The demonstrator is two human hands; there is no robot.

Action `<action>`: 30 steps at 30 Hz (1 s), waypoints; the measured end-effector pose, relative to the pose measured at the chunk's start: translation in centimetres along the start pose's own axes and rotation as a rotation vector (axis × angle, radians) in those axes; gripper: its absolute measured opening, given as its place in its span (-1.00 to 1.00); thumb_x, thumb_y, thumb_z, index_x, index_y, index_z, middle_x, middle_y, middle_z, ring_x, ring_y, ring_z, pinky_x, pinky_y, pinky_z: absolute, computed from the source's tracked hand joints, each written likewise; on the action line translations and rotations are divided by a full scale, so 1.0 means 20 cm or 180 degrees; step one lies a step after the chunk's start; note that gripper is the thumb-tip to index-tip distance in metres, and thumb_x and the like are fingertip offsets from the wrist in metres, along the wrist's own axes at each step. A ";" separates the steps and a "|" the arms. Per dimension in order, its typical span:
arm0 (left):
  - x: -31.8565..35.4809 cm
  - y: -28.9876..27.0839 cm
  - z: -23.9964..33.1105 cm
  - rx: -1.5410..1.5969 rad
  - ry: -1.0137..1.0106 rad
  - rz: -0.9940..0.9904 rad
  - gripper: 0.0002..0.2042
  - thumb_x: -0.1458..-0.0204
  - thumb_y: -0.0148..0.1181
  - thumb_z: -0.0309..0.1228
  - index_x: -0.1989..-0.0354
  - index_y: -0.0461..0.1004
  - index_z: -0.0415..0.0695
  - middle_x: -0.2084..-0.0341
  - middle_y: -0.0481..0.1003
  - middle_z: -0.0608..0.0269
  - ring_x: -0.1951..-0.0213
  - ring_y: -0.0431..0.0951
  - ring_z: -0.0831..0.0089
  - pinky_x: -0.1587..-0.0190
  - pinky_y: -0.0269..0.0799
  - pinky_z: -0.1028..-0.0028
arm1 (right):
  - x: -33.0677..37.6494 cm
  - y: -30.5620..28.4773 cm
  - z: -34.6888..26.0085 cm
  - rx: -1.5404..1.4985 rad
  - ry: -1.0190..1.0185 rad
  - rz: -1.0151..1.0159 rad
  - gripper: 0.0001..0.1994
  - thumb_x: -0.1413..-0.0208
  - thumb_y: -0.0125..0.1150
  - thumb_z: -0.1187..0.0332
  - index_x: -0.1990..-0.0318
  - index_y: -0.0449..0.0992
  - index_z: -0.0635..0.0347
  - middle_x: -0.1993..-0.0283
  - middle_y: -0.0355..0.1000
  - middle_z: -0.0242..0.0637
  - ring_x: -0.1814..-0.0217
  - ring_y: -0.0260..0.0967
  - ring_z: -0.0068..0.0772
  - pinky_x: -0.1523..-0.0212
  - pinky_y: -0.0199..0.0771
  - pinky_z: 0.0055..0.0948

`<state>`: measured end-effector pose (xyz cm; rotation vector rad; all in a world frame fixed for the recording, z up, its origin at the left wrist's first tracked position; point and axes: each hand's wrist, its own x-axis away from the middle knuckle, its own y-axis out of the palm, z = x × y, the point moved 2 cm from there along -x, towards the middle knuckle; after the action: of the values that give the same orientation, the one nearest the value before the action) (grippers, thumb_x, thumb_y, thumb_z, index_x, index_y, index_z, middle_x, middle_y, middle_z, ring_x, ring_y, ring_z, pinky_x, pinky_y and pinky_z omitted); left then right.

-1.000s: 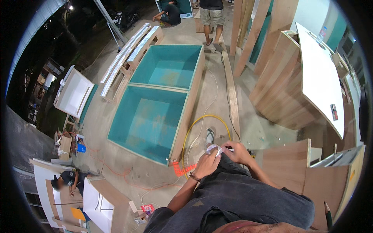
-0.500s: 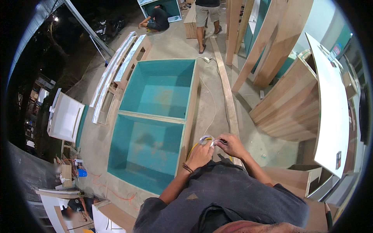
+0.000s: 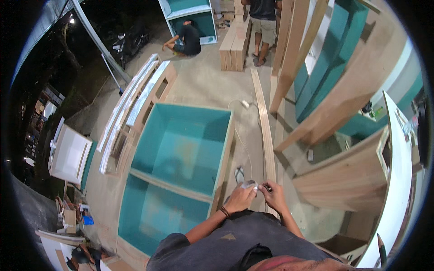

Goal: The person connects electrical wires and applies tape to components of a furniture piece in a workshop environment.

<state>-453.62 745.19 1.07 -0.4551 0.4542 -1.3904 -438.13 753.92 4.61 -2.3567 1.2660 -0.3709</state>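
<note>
The left hand (image 3: 241, 198) and the right hand (image 3: 274, 195) meet in front of the person's chest, fingertips close together. The left hand is closed around a small pale object (image 3: 248, 184) (kind not discernible; it looks like a crumpled white or clear piece) at its upper edge. The right hand pinches a small dark item (image 3: 266, 186) at its fingertips, just beside the pale object; whether the two items touch cannot be told. A dark band (image 3: 224, 211) sits on the left wrist.

Below the hands lies a concrete floor (image 3: 203, 86). Directly to the left of the left hand stands a large open wooden cabinet carcass (image 3: 181, 149), laid on its back, with a teal interior and one divider splitting it into two compartments. A long narrow wooden plank (image 3: 264, 126) lies on the floor, running from beneath the hands away toward the top of the view. A sandal (image 3: 239, 174) rests on the floor just above the hands. A white cable (image 3: 244, 106) trails near the plank's far part.

To the right, tall wooden panels (image 3: 343, 90) with teal faces lean or stand upright. In the distance, one person crouches (image 3: 186, 38) by a teal cabinet and another stands (image 3: 262, 27) near stacked boards.
</note>
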 end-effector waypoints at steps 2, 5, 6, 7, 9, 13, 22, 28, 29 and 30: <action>-0.30 -0.09 -0.09 -0.0121 -0.0022 -0.0052 -0.68 -0.31 -0.11 -0.16 0.23 0.46 -0.15 0.54 0.50 -0.16 0.42 0.52 -0.24 0.38 0.35 -0.09 | -0.36 -0.02 -0.03 0.0148 -0.0074 0.0056 -0.85 -0.13 0.35 0.39 0.24 0.60 0.30 0.42 0.57 -0.09 0.42 0.53 -0.33 0.35 0.49 -0.39; -0.74 -0.31 -0.12 -0.0168 0.0057 -0.0076 -0.68 -0.28 -0.08 -0.16 0.23 0.45 -0.19 0.54 0.49 -0.21 0.41 0.52 -0.25 0.38 0.35 -0.10 | -0.79 -0.09 -0.10 0.0305 -0.0196 0.0053 -0.87 -0.14 0.35 0.41 0.24 0.60 0.29 0.41 0.57 -0.09 0.42 0.54 -0.33 0.35 0.50 -0.39; -0.87 -0.37 -0.13 -0.0181 0.0060 -0.0053 -0.68 -0.28 -0.07 -0.16 0.23 0.46 -0.17 0.54 0.49 -0.19 0.41 0.52 -0.24 0.39 0.35 -0.10 | -0.93 -0.13 -0.16 0.0334 -0.0237 -0.0003 -0.87 -0.14 0.34 0.41 0.24 0.61 0.28 0.41 0.57 -0.09 0.41 0.54 -0.33 0.34 0.50 -0.39; -0.98 -0.43 -0.14 -0.0221 0.0084 -0.0071 -0.69 -0.27 -0.07 -0.16 0.24 0.46 -0.16 0.54 0.49 -0.18 0.41 0.53 -0.24 0.40 0.36 -0.10 | -1.05 -0.15 -0.20 0.0335 -0.0261 -0.0018 -0.88 -0.14 0.34 0.41 0.24 0.61 0.28 0.41 0.57 -0.09 0.41 0.54 -0.33 0.34 0.50 -0.39; -1.18 -0.53 -0.13 -0.0210 0.0022 0.0024 -0.69 -0.24 -0.03 -0.16 0.24 0.49 -0.17 0.54 0.49 -0.20 0.42 0.53 -0.23 0.38 0.38 -0.08 | -1.27 -0.18 -0.19 0.0162 -0.0221 -0.0071 -0.89 -0.14 0.34 0.45 0.23 0.61 0.29 0.40 0.59 -0.14 0.40 0.53 -0.42 0.32 0.50 -0.42; -1.51 -0.66 -0.27 -0.0166 -0.0118 0.0257 -0.67 -0.22 0.00 -0.15 0.25 0.54 -0.17 0.52 0.51 -0.21 0.41 0.53 -0.22 0.36 0.40 -0.06 | -1.69 -0.16 -0.24 -0.0293 -0.0059 -0.0088 -0.89 -0.11 0.36 0.47 0.23 0.62 0.30 0.38 0.58 -0.19 0.38 0.51 -0.47 0.30 0.48 -0.43; -2.55 -0.91 -0.62 -0.0427 -0.0518 0.0521 -0.68 -0.20 0.01 -0.16 0.29 0.54 -0.17 0.54 0.51 -0.18 0.43 0.54 -0.22 0.38 0.40 -0.06 | -2.88 -0.18 -0.14 -0.0325 -0.0519 -0.0185 -0.87 -0.10 0.39 0.42 0.23 0.63 0.25 0.34 0.59 -0.15 0.36 0.54 -0.29 0.30 0.49 -0.38; -3.44 -1.16 -0.67 -0.0631 -0.0473 0.0150 -0.68 -0.20 0.01 -0.16 0.30 0.54 -0.16 0.50 0.53 -0.19 0.40 0.55 -0.23 0.34 0.44 -0.08 | -3.74 -0.41 -0.10 -0.0190 -0.0388 -0.0272 -0.85 -0.11 0.38 0.38 0.23 0.64 0.26 0.36 0.61 -0.16 0.35 0.56 -0.37 0.29 0.51 -0.41; -3.57 -1.20 -0.67 -0.0648 -0.0403 0.0083 -0.68 -0.20 0.01 -0.15 0.31 0.54 -0.16 0.49 0.53 -0.19 0.39 0.55 -0.23 0.34 0.44 -0.08 | -3.85 -0.46 -0.10 -0.0243 -0.0394 -0.0237 -0.84 -0.11 0.38 0.36 0.21 0.64 0.24 0.35 0.61 -0.14 0.36 0.57 -0.29 0.30 0.51 -0.37; -3.69 -1.24 -0.67 -0.0666 -0.0334 0.0018 -0.68 -0.20 0.01 -0.15 0.31 0.54 -0.15 0.49 0.54 -0.18 0.38 0.55 -0.23 0.34 0.44 -0.07 | -3.97 -0.50 -0.10 -0.0297 -0.0402 -0.0204 -0.82 -0.12 0.37 0.33 0.20 0.65 0.22 0.35 0.60 -0.12 0.36 0.57 -0.22 0.31 0.51 -0.33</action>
<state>-490.62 814.82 6.54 -0.6932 0.5169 -1.3121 -475.10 824.70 8.98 -2.4611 1.1752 -0.1828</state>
